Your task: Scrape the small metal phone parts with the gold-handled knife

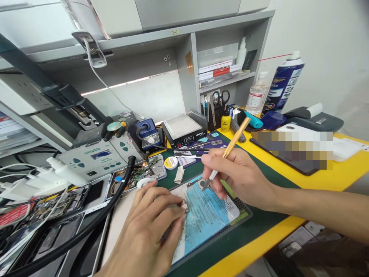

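Observation:
My right hand (239,175) is closed in a pen grip around a gold-handled blade tool (234,140). Its silver tip points down at the blue work mat (206,213). My left hand (147,227) lies on the left part of that mat, fingers curled and pressed down on a small pale part (183,205) at the fingertips. The part is too small to name. The two hands are about a hand's width apart.
A soldering station (95,156) and a black hose (95,223) sit at the left, over opened phones (57,207). Behind the mat are a circuit board tray (141,173), a hot plate (181,129), a tool cup with scissors (217,105), a spray can (284,84) and a dark tablet (288,154).

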Action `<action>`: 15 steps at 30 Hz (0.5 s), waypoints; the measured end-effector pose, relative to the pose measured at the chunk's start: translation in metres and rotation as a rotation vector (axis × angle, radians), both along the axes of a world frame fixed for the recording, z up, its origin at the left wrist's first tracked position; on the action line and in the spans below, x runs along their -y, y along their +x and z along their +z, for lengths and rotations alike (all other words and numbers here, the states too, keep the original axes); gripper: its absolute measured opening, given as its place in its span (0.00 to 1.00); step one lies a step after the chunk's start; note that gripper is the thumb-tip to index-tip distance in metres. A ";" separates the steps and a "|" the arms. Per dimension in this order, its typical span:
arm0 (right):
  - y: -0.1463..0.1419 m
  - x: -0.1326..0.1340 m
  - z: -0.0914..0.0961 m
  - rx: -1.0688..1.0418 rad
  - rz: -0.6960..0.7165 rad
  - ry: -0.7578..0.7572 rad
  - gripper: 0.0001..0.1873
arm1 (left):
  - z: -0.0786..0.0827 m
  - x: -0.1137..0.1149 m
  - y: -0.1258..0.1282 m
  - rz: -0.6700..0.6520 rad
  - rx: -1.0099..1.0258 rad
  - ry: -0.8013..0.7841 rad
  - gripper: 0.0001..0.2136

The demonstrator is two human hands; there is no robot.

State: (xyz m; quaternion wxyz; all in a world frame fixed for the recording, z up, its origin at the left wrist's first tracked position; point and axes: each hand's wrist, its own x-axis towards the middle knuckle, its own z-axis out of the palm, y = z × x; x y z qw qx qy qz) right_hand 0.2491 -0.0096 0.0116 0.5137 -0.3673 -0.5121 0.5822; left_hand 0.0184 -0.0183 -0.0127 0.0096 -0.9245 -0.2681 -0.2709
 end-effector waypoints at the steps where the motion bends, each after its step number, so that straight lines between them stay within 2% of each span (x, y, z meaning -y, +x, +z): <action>1: 0.000 0.000 0.000 -0.003 0.001 -0.001 0.19 | 0.000 0.000 0.000 0.003 0.003 0.001 0.06; 15: 0.001 0.002 0.002 -0.001 -0.014 0.001 0.20 | 0.003 0.002 0.002 0.011 0.005 -0.005 0.08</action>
